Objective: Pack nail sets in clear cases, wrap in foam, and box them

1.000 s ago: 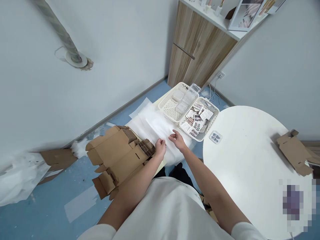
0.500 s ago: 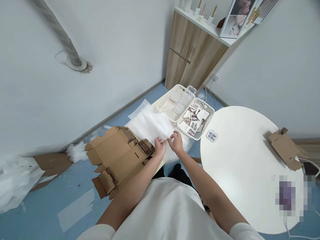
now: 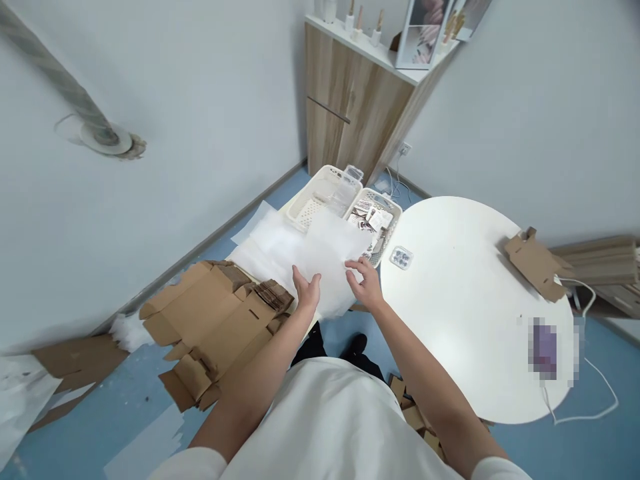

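A thin, translucent white packing sheet (image 3: 333, 243) stands lifted in front of me and covers parts of both baskets behind it. My right hand (image 3: 366, 283) is at its right side, with thumb and forefinger curled close together on the sheet. My left hand (image 3: 307, 291) is near the sheet's lower left, its thumb and fingers spread apart. Under and beside it lies a pile of similar white sheets (image 3: 265, 243). Left of my left hand are flattened brown cardboard boxes (image 3: 220, 320).
A white basket (image 3: 295, 207) holds clear plastic cases; another basket (image 3: 395, 230) holds printed cards. On the round white table (image 3: 450, 287) are a small clear case (image 3: 401, 257), a cardboard box (image 3: 535, 263) and a blurred-out purple item (image 3: 544, 348). A wooden cabinet (image 3: 345, 100) stands behind.
My hands have moved apart from their close pinch, and the left fingers have spread. A white sheet has come up between them, across the baskets. The whole view has shifted.
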The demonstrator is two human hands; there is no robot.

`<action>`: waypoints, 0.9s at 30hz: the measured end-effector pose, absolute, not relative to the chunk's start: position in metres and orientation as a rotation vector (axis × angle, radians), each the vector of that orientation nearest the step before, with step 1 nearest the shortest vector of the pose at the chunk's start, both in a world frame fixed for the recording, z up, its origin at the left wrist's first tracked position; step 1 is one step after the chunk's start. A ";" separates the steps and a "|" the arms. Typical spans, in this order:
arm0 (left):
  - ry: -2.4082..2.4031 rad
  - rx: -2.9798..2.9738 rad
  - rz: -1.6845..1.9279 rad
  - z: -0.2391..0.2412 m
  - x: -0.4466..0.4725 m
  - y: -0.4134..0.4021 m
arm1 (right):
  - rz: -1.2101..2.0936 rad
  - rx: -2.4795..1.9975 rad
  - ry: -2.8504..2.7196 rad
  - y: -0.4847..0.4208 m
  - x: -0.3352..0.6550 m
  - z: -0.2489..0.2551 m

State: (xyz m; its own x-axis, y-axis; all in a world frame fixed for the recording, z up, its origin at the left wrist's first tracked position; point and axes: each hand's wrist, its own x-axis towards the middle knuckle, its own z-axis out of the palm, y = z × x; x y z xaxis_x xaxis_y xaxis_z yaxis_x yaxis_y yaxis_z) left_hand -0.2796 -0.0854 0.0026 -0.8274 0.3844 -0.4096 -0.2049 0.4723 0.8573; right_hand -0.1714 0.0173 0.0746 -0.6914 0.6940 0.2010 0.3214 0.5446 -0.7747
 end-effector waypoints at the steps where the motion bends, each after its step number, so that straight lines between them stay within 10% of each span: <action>1: 2.128 0.183 1.371 0.002 -0.275 -0.083 | 0.967 -0.867 -2.253 0.019 -0.160 0.079; 27: 1.847 1.013 0.848 0.021 0.023 0.070 | 0.737 -1.658 -1.632 0.108 0.260 0.074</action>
